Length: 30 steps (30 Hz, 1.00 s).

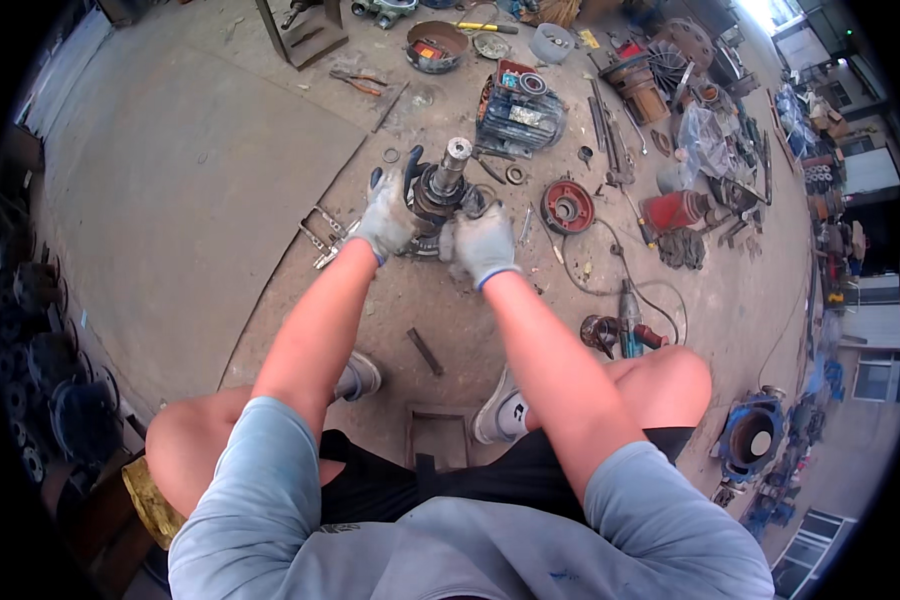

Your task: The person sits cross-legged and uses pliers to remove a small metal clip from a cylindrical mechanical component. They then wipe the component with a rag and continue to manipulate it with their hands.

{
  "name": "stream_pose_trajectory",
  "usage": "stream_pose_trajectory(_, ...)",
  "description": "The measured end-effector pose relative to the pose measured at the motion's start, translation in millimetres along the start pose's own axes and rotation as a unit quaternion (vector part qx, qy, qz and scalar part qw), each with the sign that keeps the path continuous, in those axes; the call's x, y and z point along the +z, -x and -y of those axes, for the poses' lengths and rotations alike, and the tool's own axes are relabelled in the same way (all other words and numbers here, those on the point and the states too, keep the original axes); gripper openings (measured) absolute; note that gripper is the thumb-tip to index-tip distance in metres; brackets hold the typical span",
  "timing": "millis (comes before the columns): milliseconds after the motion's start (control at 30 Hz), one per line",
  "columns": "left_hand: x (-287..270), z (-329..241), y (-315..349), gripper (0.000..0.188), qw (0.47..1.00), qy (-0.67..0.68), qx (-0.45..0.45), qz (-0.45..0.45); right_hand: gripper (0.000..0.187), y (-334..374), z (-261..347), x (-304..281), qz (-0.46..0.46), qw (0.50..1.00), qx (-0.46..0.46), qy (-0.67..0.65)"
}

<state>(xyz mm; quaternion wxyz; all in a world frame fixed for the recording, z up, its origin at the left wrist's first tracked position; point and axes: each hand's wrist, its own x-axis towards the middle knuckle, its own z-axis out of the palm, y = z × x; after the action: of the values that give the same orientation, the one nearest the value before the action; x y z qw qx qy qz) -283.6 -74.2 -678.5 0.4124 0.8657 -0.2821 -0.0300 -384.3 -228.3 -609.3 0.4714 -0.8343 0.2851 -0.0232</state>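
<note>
While the shafted part (pixel 447 179) stands between them, left hand (pixel 387 216) grasps it; whether right hand (pixel 484 241) grips is unclear.

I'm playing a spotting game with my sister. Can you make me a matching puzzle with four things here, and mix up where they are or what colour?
Things:
1. Shaft
2. Pliers
3. Wheel
4. Power tool

Places and colours:
A. Red and round
B. Just beyond the right knee
C. Between the left hand and the right hand
D. Orange-handled, on the floor

Right pairs: 1-C, 2-D, 3-A, 4-B
</note>
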Motion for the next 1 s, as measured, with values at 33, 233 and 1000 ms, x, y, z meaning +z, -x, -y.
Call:
stream_pose_trajectory(33,9,-1,2,0.114,0.999,-0.033,-0.02,-0.026,0.025,-1,-16,17,-0.046,0.999,-0.011,0.008)
stream_pose_trajectory(233,12,-42,4,0.114,0.985,-0.075,-0.15,-0.027,0.036,-15,-31,-2,-0.014,0.983,-0.092,0.158)
stream_pose_trajectory(1000,4,-7,22,0.099,0.985,-0.099,-0.138,-0.021,0.027,35,16,-12,0.117,0.987,-0.027,0.102)
